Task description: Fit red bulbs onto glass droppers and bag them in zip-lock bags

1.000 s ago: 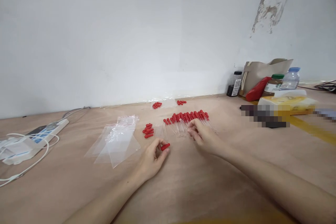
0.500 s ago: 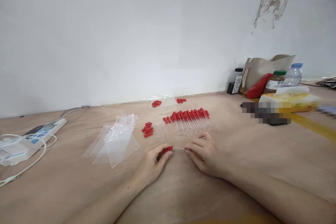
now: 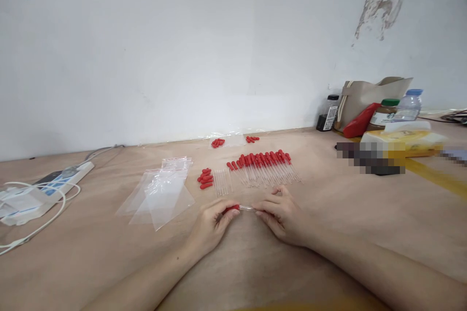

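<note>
My left hand [image 3: 215, 223] pinches a red rubber dropper bulb [image 3: 232, 208] between thumb and fingers. My right hand [image 3: 279, 216] pinches a clear glass pipette tube [image 3: 245, 208], whose end meets the open mouth of the bulb; how deep it sits inside cannot be seen. Beyond my hands lies a row of red-bulbed droppers [image 3: 264, 165], side by side with tips toward me. Left of them are several bare glass tubes [image 3: 222, 183] and a small heap of loose red bulbs [image 3: 206, 179].
Clear zip bags [image 3: 164, 194] lie overlapping at left. More red bulbs [image 3: 218, 143] rest near the wall. A power strip [image 3: 65, 187] with white cables sits far left. At right stand a dark bottle [image 3: 327, 114], a bag [image 3: 368, 95], a jar [image 3: 385, 112] and a tissue pack [image 3: 401, 142].
My right hand has moved slightly left toward my left hand, and less of the tube shows between them. Both hands keep their hold.
</note>
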A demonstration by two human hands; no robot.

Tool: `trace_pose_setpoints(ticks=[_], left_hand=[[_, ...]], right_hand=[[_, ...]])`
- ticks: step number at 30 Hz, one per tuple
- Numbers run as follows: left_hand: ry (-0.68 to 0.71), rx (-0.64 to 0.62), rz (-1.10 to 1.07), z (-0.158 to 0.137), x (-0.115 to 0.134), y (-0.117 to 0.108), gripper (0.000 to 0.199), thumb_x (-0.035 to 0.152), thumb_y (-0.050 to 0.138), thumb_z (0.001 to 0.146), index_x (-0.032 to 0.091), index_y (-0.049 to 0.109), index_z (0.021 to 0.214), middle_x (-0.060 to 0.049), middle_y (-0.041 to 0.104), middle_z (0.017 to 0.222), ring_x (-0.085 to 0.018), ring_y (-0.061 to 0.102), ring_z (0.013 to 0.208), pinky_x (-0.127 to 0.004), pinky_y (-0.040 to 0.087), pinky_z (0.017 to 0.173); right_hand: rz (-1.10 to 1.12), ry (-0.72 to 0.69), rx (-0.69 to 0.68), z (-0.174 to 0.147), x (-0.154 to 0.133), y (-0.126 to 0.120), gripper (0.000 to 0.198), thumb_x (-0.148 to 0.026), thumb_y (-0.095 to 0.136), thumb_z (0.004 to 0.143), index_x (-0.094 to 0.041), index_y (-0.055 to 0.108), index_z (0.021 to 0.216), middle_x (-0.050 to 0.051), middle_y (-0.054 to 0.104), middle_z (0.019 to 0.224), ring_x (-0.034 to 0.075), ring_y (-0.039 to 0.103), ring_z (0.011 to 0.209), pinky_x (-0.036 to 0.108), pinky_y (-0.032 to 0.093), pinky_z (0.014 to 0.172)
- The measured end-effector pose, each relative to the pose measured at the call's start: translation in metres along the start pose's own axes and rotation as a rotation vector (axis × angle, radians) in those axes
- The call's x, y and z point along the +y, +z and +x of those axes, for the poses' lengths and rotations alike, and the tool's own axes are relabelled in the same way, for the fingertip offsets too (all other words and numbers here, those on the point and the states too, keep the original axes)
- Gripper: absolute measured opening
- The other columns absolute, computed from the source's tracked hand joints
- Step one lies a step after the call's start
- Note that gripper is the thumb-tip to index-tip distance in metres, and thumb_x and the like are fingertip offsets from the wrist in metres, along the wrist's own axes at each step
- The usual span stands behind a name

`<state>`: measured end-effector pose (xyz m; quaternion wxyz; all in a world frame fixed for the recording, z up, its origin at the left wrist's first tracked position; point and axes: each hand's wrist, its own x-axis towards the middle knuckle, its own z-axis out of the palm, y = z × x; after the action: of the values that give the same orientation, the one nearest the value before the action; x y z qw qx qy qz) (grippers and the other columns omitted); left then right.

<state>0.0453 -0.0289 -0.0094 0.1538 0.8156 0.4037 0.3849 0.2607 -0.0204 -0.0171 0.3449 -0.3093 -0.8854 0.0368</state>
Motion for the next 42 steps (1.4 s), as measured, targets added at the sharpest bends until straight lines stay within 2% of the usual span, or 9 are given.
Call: trace_pose_setpoints(ticks=[4, 8, 14, 18, 27, 33, 36, 39, 42], left_hand=[[0.05, -0.067, -0.018, -0.003, 0.001, -0.002, 0.018, 0.027, 0.047, 0.086, 0.019, 0.062, 0.091, -0.004, 0.065, 0.083, -0.015, 0.059, 0.075, -0.025, 0.047, 0.068], [0.13, -0.152, 0.022, -0.005, 0.003, -0.003, 0.018, 0.023, 0.045, 0.087, 0.019, 0.062, 0.091, -0.004, 0.064, 0.082, -0.014, 0.058, 0.073, -0.024, 0.045, 0.067], [0.129, -0.218, 0.083, -0.006, 0.001, -0.002, 0.018, 0.024, 0.043, 0.088, 0.018, 0.06, 0.089, -0.004, 0.061, 0.079, -0.013, 0.056, 0.072, -0.023, 0.043, 0.067], [0.12, -0.209, 0.097, -0.006, 0.0, -0.001, 0.018, 0.025, 0.042, 0.088, 0.017, 0.059, 0.088, -0.004, 0.06, 0.078, -0.013, 0.054, 0.069, -0.024, 0.042, 0.064], [0.147, -0.232, 0.087, -0.005, 0.002, -0.001, 0.019, 0.025, 0.041, 0.088, 0.016, 0.058, 0.088, -0.005, 0.057, 0.076, -0.013, 0.051, 0.066, -0.024, 0.041, 0.061], [0.098, -0.192, 0.015, 0.002, -0.001, -0.006, 0.022, 0.025, 0.043, 0.088, 0.018, 0.062, 0.093, -0.004, 0.06, 0.079, -0.014, 0.055, 0.071, -0.025, 0.043, 0.066], [0.1, -0.176, -0.007, 0.003, -0.004, -0.007, 0.023, 0.023, 0.043, 0.088, 0.021, 0.061, 0.101, -0.004, 0.06, 0.087, -0.015, 0.055, 0.079, -0.026, 0.044, 0.072], [-0.002, -0.116, 0.05, -0.001, -0.007, -0.007, 0.027, 0.023, 0.043, 0.087, 0.022, 0.052, 0.112, -0.003, 0.056, 0.09, -0.014, 0.054, 0.074, -0.027, 0.044, 0.07], [-0.117, -0.1, 0.105, -0.004, -0.008, -0.009, 0.029, 0.024, 0.049, 0.083, 0.021, 0.048, 0.111, -0.001, 0.053, 0.083, -0.013, 0.05, 0.063, -0.027, 0.044, 0.064]], right_hand=[[0.015, -0.013, -0.031, 0.002, 0.005, -0.001, 0.024, -0.019, 0.041, 0.085, -0.023, 0.061, 0.098, 0.002, 0.063, 0.076, 0.011, 0.051, 0.066, 0.031, 0.028, 0.074], [-0.022, -0.043, -0.093, 0.003, 0.01, -0.004, 0.022, -0.019, 0.044, 0.084, -0.025, 0.064, 0.093, 0.001, 0.063, 0.076, 0.011, 0.05, 0.065, 0.03, 0.026, 0.071], [-0.123, -0.076, -0.057, 0.002, 0.005, -0.002, 0.021, -0.015, 0.044, 0.081, -0.022, 0.063, 0.083, 0.0, 0.061, 0.07, 0.01, 0.047, 0.061, 0.031, 0.023, 0.069], [-0.105, -0.071, -0.024, 0.002, -0.001, 0.001, 0.02, -0.014, 0.043, 0.081, -0.02, 0.062, 0.082, 0.001, 0.061, 0.067, 0.01, 0.046, 0.058, 0.03, 0.022, 0.067], [-0.082, -0.036, -0.047, 0.006, -0.007, 0.008, 0.023, -0.017, 0.04, 0.083, -0.018, 0.06, 0.072, 0.0, 0.059, 0.06, 0.009, 0.042, 0.054, 0.031, 0.023, 0.068], [-0.192, -0.046, -0.033, 0.011, -0.01, 0.001, 0.021, -0.02, 0.042, 0.083, -0.02, 0.062, 0.079, 0.002, 0.06, 0.067, 0.013, 0.047, 0.066, 0.031, 0.023, 0.067], [-0.276, -0.049, -0.061, 0.01, -0.012, -0.004, 0.02, -0.025, 0.045, 0.082, -0.021, 0.062, 0.073, 0.002, 0.059, 0.066, 0.015, 0.047, 0.07, 0.032, 0.023, 0.067], [-0.29, 0.05, -0.065, 0.009, -0.011, -0.01, 0.022, -0.024, 0.047, 0.079, -0.019, 0.061, 0.063, 0.002, 0.06, 0.064, 0.015, 0.048, 0.069, 0.032, 0.025, 0.068], [-0.175, 0.324, -0.02, 0.015, -0.002, -0.016, 0.026, -0.028, 0.047, 0.079, -0.019, 0.061, 0.06, 0.0, 0.06, 0.059, 0.013, 0.051, 0.061, 0.029, 0.028, 0.066]])
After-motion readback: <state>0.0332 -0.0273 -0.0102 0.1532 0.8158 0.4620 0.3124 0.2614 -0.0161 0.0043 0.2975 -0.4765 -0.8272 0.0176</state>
